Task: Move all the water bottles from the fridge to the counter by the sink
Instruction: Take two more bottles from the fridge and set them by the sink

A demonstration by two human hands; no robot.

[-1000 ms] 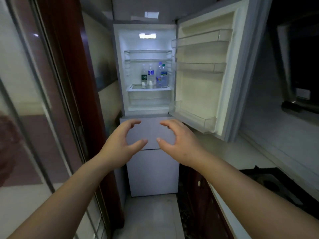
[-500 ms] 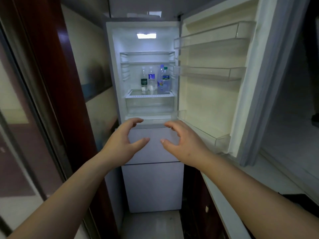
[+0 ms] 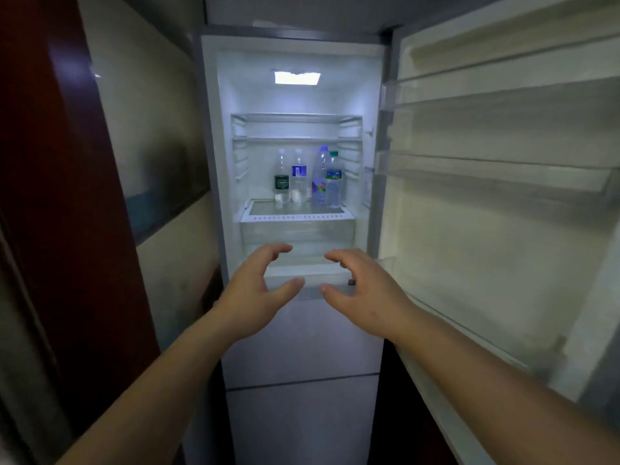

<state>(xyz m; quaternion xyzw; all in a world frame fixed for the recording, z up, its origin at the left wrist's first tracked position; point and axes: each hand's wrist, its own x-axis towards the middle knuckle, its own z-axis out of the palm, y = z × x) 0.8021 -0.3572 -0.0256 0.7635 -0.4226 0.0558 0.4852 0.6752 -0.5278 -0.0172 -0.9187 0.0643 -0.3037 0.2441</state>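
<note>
Both hands, left [image 3: 255, 297] and right [image 3: 364, 293], half-curled and empty, are nearer the fridge [image 3: 295, 62] than before.

**Narrow, dim corner around a fridge alcove**

Pretty cramped spot. Taking the dark red-brown wooden door frame [image 3: 67, 196] as the anchor: it runs down the left side, glossy, with a pale highlight near its top. Left of it, at the picture's edge, there's a blurry strip that looks like glass, hard to say more. Right of the frame is a cream wall [image 3: 151, 129], and a dark band [image 3: 174, 182] crosses it diagonally, sloping down toward the frame. Farther right and up top, a grey ceiling panel [image 3: 295, 11] closes the alcove. Low down on the far right there's dark cabinetry [image 3: 396, 414], mostly in shadow. Lighting is weak overall, bluish-grey.
</note>
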